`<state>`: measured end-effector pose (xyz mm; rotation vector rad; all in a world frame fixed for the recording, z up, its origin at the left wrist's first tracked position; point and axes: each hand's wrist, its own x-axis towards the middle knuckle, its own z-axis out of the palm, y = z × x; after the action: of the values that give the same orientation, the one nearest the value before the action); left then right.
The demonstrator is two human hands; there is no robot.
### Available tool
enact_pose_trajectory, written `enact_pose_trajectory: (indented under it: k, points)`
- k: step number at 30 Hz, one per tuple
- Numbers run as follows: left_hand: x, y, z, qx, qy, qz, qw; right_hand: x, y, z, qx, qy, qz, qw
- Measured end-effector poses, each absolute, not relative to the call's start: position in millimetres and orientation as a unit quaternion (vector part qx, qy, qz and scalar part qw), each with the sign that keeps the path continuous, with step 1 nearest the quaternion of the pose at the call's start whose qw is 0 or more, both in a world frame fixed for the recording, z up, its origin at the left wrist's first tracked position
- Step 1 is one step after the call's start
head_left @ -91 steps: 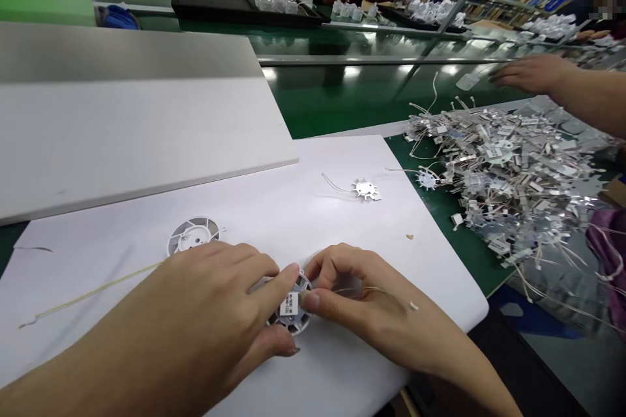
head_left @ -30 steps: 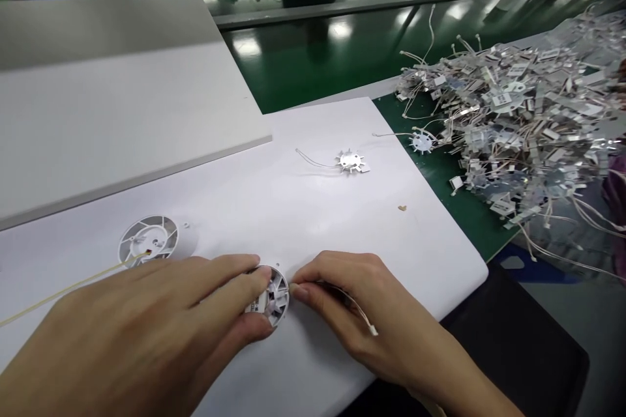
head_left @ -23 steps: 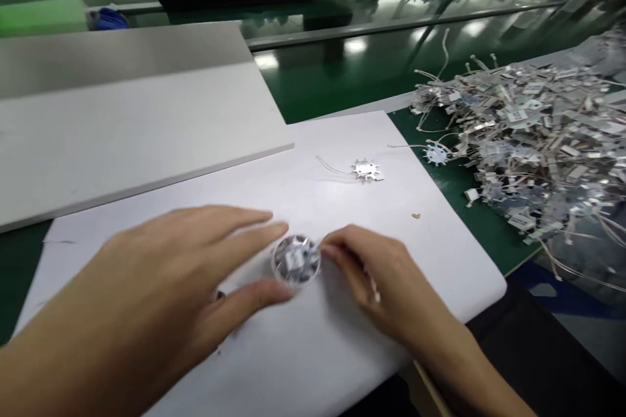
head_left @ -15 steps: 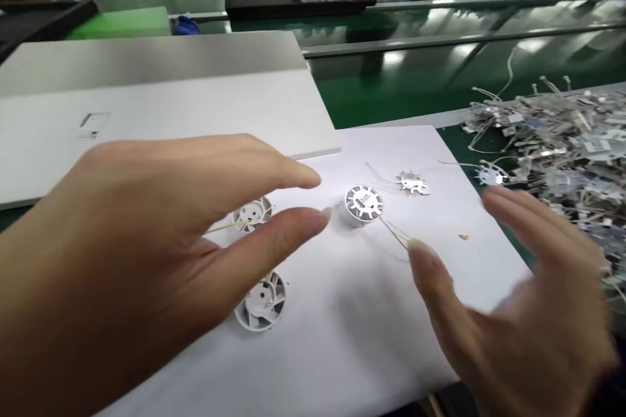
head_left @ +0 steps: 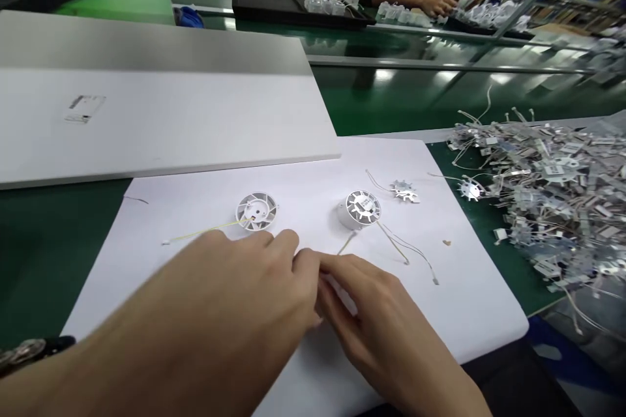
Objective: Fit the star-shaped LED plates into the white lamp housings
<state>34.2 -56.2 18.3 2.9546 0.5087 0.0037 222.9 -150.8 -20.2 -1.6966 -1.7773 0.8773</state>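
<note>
My left hand [head_left: 254, 287] and my right hand [head_left: 376, 306] meet at the front middle of the white sheet [head_left: 469, 313], fingers closed together. What they hold is hidden by the fingers; a short yellowish wire [head_left: 347, 242] sticks out beyond them. Just past my left hand lies a white fan housing [head_left: 257, 211] with a yellow wire running left. To its right stands another round white housing [head_left: 360, 210], a silvery spoked plate on top and thin wires trailing right. A loose silvery plate [head_left: 405, 191] with wires lies behind it.
A large white board [head_left: 195, 111] covers the back left. At the right is a heap of silvery plates and wires [head_left: 562, 189]. Beyond the rails are a black tray [head_left: 274, 3] and a person's hands [head_left: 440, 3] among white parts.
My hands were apart and open; they have come together and closed. The lower left fan housing no longer shows. The view has shifted slightly, and more of the person at the back shows.
</note>
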Motion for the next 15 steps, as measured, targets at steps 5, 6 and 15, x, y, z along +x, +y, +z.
enact_pose_trajectory:
  k: [5, 6, 15]
  points:
    - [73.0, -50.9, 21.0, 0.974, 0.116, -0.188, 0.042, 233.4, -176.4, -22.6, -0.684, -0.545, 0.387, 0.293]
    - [77.0, -48.1, 22.0, 0.969, 0.117, -0.209, 0.056, 235.0, -177.2, -23.5, -0.688, -0.525, 0.403, 0.297]
    - [69.6, -42.8, -10.0, 0.988, 0.104, -0.091, 0.066, 246.5, -176.1, -26.5, -0.675, -0.424, 0.523, 0.303]
